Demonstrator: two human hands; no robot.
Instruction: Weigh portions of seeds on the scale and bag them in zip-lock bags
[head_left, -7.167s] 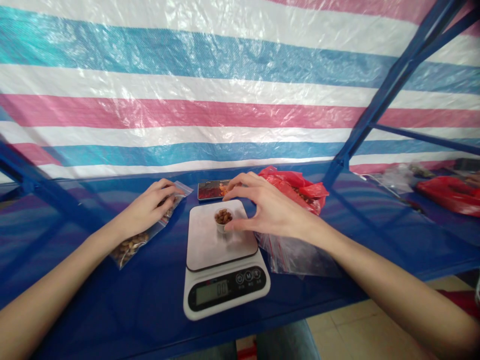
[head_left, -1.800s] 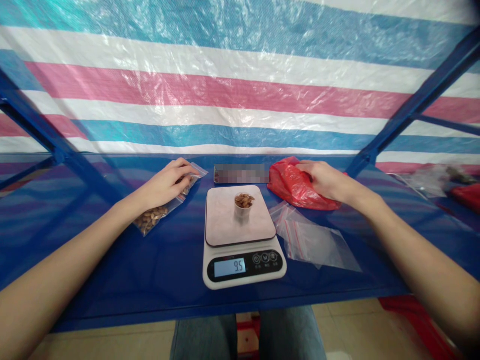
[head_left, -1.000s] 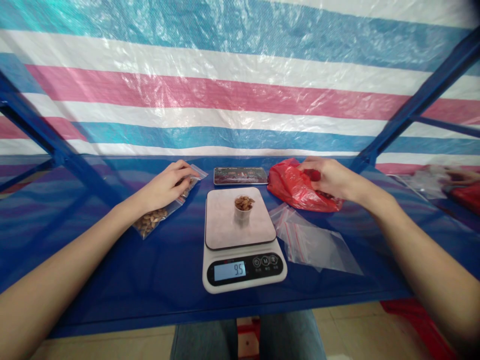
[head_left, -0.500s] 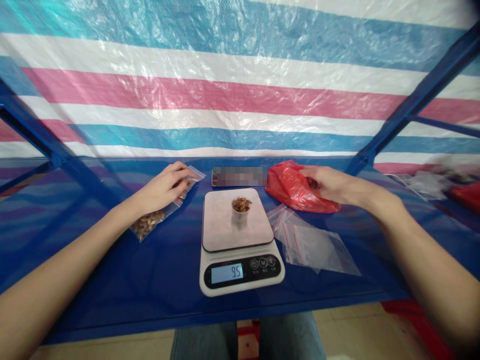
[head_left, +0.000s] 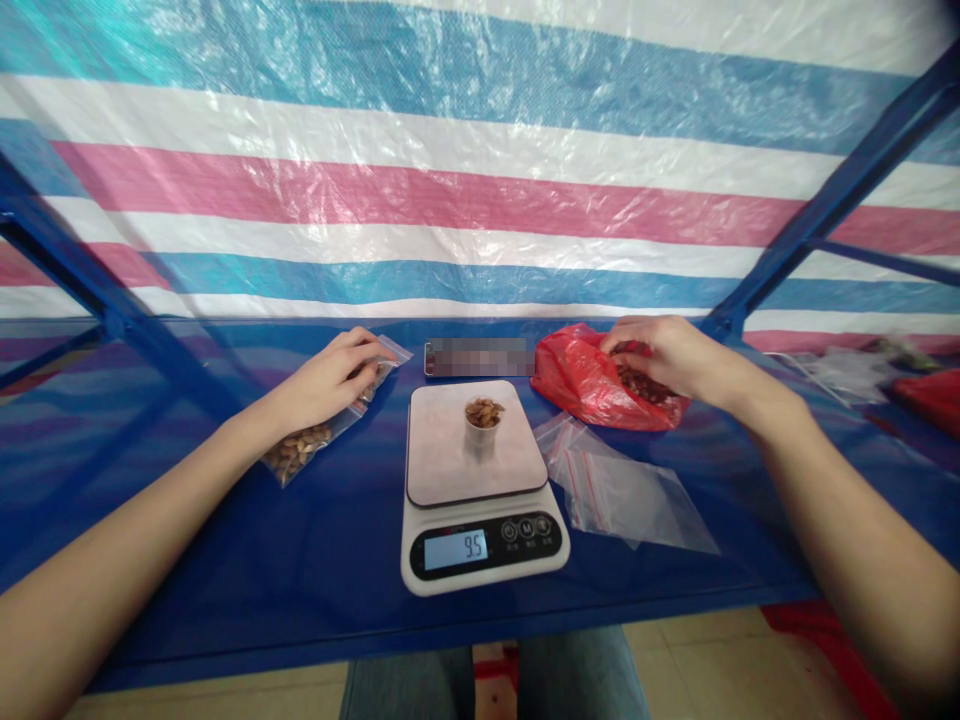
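Note:
My left hand (head_left: 341, 372) lies over clear zip bags, fingers loosely bent and thumb apart, resting on them rather than gripping. One zip bag (head_left: 298, 452) under the wrist holds brown nut-like or seed-like pieces. To the right, my right hand (head_left: 667, 360) is at the mouth of a red plastic bag (head_left: 577, 375), fingertips drawn together; whatever they hold is hidden. Dark brown pieces (head_left: 646, 388) show inside that bag. Between the hands, a small cup (head_left: 481, 437) heaped with brown pieces stands on a white digital scale (head_left: 442, 450), whose display reads about 9.5.
Flat empty zip bags (head_left: 637, 495) lie right of the scale. Behind it is a phone-like slab (head_left: 480, 358), its face blurred out. Blue metal struts (head_left: 780, 260) flank the blue table (head_left: 300, 600), and a striped plastic sheet (head_left: 450, 200) hangs behind. More bags (head_left: 847, 375) lie far right.
My right hand has lifted slightly and drawn back from inside the red bag, baring more of its contents. My left hand stays on the zip bags; the reading is unchanged.

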